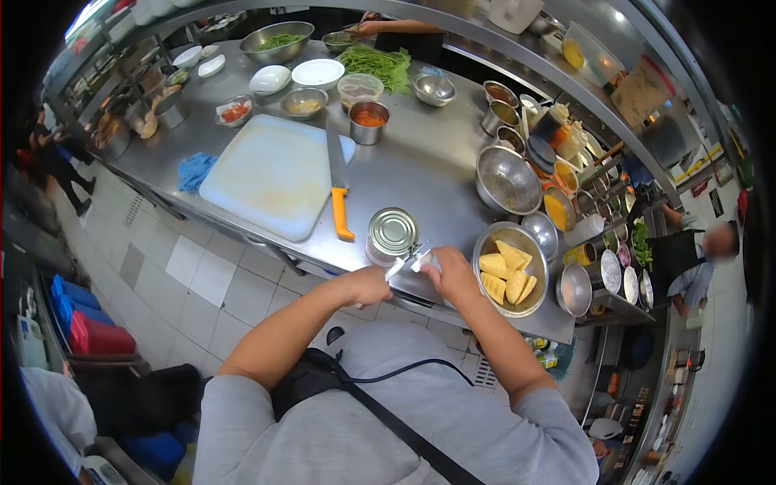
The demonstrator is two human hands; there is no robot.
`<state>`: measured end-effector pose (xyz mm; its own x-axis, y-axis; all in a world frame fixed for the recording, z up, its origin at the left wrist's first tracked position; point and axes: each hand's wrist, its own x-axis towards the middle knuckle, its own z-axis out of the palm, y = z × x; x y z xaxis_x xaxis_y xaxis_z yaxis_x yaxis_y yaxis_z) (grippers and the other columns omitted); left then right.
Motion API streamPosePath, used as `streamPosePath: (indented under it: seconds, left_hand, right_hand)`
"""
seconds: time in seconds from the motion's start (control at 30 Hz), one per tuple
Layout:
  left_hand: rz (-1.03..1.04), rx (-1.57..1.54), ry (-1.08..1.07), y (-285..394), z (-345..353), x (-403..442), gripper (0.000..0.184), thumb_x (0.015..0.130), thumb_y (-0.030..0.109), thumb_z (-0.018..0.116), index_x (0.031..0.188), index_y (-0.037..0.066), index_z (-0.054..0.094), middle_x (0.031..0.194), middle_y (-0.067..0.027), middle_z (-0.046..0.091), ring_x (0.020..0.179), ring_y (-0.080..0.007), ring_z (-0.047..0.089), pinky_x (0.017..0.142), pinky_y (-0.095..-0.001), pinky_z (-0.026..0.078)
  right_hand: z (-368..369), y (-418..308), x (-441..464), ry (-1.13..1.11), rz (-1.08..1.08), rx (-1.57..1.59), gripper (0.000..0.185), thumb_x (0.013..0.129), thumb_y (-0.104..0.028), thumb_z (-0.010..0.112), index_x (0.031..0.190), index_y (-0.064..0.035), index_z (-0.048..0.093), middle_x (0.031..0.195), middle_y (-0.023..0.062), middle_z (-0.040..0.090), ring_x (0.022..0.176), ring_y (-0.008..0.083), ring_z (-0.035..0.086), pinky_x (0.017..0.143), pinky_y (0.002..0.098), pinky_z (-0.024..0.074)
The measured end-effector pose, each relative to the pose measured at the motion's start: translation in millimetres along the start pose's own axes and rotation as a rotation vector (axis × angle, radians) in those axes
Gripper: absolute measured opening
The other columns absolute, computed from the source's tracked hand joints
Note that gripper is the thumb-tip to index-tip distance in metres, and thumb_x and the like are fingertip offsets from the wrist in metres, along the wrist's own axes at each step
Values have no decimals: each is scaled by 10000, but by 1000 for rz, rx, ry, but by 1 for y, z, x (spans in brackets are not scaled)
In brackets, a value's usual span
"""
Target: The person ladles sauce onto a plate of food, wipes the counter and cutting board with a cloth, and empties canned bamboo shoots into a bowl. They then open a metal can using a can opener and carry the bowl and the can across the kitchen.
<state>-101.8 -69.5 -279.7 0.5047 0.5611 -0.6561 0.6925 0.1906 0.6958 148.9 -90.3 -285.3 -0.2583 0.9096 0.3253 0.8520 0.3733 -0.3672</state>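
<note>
A large tin can (pixel 394 232) stands upright near the table's front edge, its ridged metal lid facing up. At the near side of its rim is a can opener (pixel 419 259) with pale handles. My left hand (pixel 369 285) is closed around the handle end of the opener. On the other side, my right hand (pixel 454 276) is closed on the opener's right part, close to its head; the exact finger grip is partly hidden. Left of the can lies a knife (pixel 339 202) with an orange handle, its blade resting over the edge of a white cutting board (pixel 267 182).
A metal bowl of yellow pieces (pixel 509 271) sits right of my right hand. Behind it are steel bowls (pixel 508 179) and sauce containers. Farther back are a pot of red sauce (pixel 369 121), green beans (pixel 376 66) and white plates. A blue cloth (pixel 196 172) lies left; another person's hand (pixel 368 28) works opposite.
</note>
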Motion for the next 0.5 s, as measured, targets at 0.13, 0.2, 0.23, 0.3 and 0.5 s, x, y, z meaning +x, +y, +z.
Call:
streamPosePath:
  seconds: [0.13, 0.2, 0.23, 0.3, 0.5]
  left_hand:
    - [-7, 52, 3, 7, 0, -8, 249, 912, 181, 662, 1035, -14, 569, 647, -94, 573, 498, -201, 551, 468, -371, 457]
    - [31, -16, 67, 6, 2, -9, 237, 856, 145, 665, 756, -68, 635, 596, -132, 599, 478, -249, 586, 466, -415, 451]
    - [31, -16, 68, 6, 1, -9, 237, 856, 145, 665, 756, -68, 635, 596, -132, 599, 478, -249, 586, 466, -415, 451]
    - [33, 37, 53, 8, 0, -9, 223, 847, 140, 666, 762, -65, 637, 595, -131, 601, 485, -249, 596, 460, -416, 453]
    - [16, 128, 21, 12, -6, -16, 224, 914, 170, 659, 960, -48, 636, 660, -120, 609, 499, -219, 580, 471, -389, 459]
  right_hand:
    - [-2, 0, 1, -53, -216, -73, 440, 883, -394, 746, 1049, -6, 626, 1074, 187, 669, 1040, 388, 639, 831, 465, 543]
    - [6, 5, 2, -94, -207, -107, 410, 885, -368, 747, 1042, -6, 634, 1072, 184, 675, 1045, 382, 641, 833, 461, 543]
    - [11, 7, 1, -60, -236, -95, 377, 918, -351, 712, 1023, 3, 637, 1008, 183, 678, 957, 386, 653, 806, 452, 548]
    - [32, 17, -6, -26, -263, -87, 353, 951, -334, 678, 1005, 13, 641, 945, 183, 682, 870, 389, 665, 778, 444, 553]
    - [54, 6, -5, -225, 739, 846, 611, 1082, -487, 355, 911, 33, 628, 705, 132, 614, 496, 229, 560, 471, 344, 458]
